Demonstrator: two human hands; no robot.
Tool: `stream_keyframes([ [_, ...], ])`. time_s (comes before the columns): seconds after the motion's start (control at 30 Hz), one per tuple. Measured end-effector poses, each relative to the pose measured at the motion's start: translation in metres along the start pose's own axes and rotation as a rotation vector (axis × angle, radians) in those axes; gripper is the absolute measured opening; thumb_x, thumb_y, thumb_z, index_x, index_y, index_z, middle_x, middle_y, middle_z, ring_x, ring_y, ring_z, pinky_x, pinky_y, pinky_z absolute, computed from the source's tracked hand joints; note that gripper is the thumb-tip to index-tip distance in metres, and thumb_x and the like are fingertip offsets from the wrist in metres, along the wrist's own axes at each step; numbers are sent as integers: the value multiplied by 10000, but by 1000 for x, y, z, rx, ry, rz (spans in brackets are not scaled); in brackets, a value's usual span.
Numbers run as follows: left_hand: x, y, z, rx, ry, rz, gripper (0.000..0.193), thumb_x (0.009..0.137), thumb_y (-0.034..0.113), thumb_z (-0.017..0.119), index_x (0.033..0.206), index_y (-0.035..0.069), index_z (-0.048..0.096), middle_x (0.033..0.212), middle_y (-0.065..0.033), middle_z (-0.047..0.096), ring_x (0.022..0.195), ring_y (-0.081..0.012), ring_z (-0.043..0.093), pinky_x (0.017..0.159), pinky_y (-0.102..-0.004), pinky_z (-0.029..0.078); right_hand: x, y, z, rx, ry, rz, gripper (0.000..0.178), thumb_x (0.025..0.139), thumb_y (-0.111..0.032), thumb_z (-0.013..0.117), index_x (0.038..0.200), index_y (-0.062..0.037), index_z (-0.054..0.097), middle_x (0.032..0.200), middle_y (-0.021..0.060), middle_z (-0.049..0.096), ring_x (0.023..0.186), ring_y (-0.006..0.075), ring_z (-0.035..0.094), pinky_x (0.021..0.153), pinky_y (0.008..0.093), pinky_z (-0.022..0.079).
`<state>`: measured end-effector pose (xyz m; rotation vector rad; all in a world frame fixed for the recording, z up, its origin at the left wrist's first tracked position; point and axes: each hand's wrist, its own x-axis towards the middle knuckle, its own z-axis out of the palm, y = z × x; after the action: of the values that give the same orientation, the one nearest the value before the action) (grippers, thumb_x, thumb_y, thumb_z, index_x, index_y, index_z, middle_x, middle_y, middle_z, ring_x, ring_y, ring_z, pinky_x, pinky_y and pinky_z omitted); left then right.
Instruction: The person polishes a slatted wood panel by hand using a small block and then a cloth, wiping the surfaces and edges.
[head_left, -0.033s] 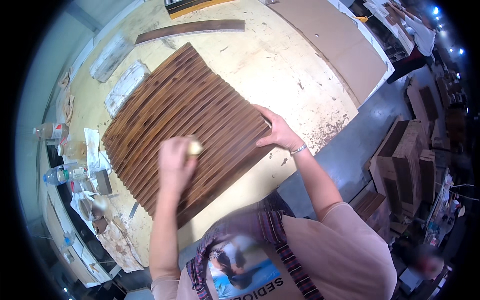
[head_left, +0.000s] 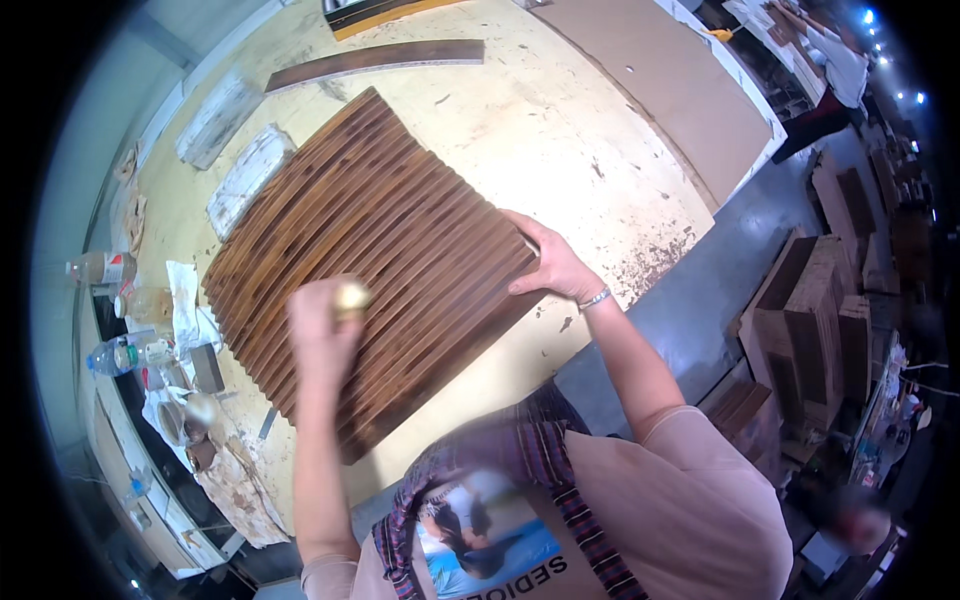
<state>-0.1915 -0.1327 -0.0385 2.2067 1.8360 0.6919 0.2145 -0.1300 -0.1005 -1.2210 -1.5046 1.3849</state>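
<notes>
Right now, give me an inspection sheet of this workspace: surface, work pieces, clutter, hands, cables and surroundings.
Surface: pale table, dark specks toward its right corner.
Work pieces: brown slatted panel on the table; small pale pad, blurred.
Clutter: curved brown strip, two whitish blocks, plastic bottles at left.
Hands: left hand grips the pad over the panel; right hand holds the panel's right end.
Cables: thin pale strands far right, possibly cables.
Surroundings: brown stack at right; another person, upper right.

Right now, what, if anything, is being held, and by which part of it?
Left grip: a small pale yellow piece, by its left side, finger placement blurred. Right grip: the slatted brown wooden panel, by its right end.
</notes>
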Motion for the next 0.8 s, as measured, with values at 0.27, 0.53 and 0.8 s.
stream_keyframes([
  [0.27,43,36,13,-60,173,-312,415,887,191,762,1226,-4,623,1138,-138,662,1003,-240,645,863,-352,536,2,7,-3,-71,2,-37,1084,559,-251,922,1493,-16,425,1475,164,512,1379,289,469,1183,364,328],
  [0.53,49,-20,17,112,135,-90,358,820,94,770,1165,89,677,1099,-106,663,1069,-274,606,926,-412,503,2,0,-3,-40,-10,-24,1111,550,-283,935,1499,-20,419,1497,161,493,1400,289,449,1193,367,314],
  [0.8,-14,-27,-39,-1278,300,-780,419,1004,199,575,1373,11,517,1266,-161,617,1150,-255,610,958,-383,530,7,-5,-4,-53,73,-159,836,764,-286,808,1466,5,459,1478,153,495,1368,280,471,1174,372,334],
])
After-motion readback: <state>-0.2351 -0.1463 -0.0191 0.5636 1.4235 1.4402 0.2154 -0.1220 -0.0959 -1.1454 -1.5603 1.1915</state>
